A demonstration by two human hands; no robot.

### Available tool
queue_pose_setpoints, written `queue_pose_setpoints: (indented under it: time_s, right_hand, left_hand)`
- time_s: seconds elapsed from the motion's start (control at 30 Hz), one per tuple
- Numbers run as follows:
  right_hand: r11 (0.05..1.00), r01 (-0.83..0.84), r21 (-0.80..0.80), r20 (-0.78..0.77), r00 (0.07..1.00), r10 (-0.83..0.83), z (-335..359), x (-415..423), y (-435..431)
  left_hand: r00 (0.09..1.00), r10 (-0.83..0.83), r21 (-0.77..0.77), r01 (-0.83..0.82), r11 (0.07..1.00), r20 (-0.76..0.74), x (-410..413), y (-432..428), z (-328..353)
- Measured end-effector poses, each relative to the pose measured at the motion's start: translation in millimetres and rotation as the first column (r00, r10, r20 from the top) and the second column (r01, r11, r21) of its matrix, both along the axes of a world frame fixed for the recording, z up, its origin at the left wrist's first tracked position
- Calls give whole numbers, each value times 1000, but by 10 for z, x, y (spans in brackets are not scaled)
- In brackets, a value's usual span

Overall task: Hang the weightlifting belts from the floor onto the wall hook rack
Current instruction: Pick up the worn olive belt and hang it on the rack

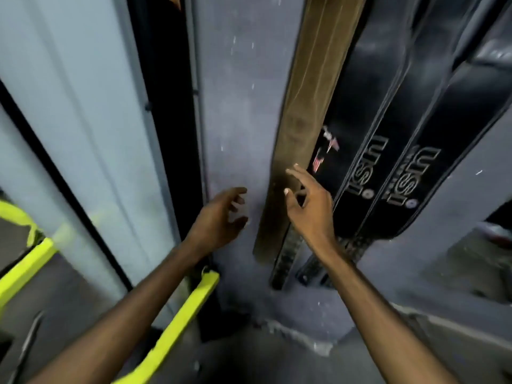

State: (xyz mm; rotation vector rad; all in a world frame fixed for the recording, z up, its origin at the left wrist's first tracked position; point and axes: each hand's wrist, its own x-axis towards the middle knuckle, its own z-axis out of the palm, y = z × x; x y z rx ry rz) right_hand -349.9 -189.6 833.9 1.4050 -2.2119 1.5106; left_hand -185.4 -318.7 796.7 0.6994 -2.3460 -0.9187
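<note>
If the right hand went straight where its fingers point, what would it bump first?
Most likely the brown belt hanging against the wall: the right hand points open fingers at it, though depth is unclear.

The left forearm and right forearm, both bare, rise from the near edge and draw closer toward the far middle. The left hand has its palm turned right and its fingers loosely curled. The right hand, just right of it and a little farther, shows its back, with its fingers spread and relaxed. The hands are near each other but apart.
</note>
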Motion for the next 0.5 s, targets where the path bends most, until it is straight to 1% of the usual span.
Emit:
queue_pose_setpoints:
  time_s: [0.07,0.17,0.23,0.3,0.4,0.5]
  right_hand:
    - [996,-19,89,73,997,13,-714,44,73]
    - [969,-77,236,208,978,27,-1977,181,266]
    - [941,-114,320,312,950,9,-2827,349,493]
    - [904,-158,397,385,923,-8,-3704,561,767]
    - [826,-225,517,468,882,-52,-4823,935,1198]
    - [754,-277,595,528,842,-107,-5815,1313,1552]
  left_hand:
    - [994,37,125,-50,991,103,179,143,-659]
    - [949,65,222,-138,965,309,460,465,-1709]
    - [924,74,301,-197,933,375,671,708,-2414]
    - [904,84,368,-254,894,419,907,934,-3209]
    - [854,50,418,-303,856,518,1280,1257,-4250]
    - [803,27,459,-369,808,596,1602,1565,-5209]
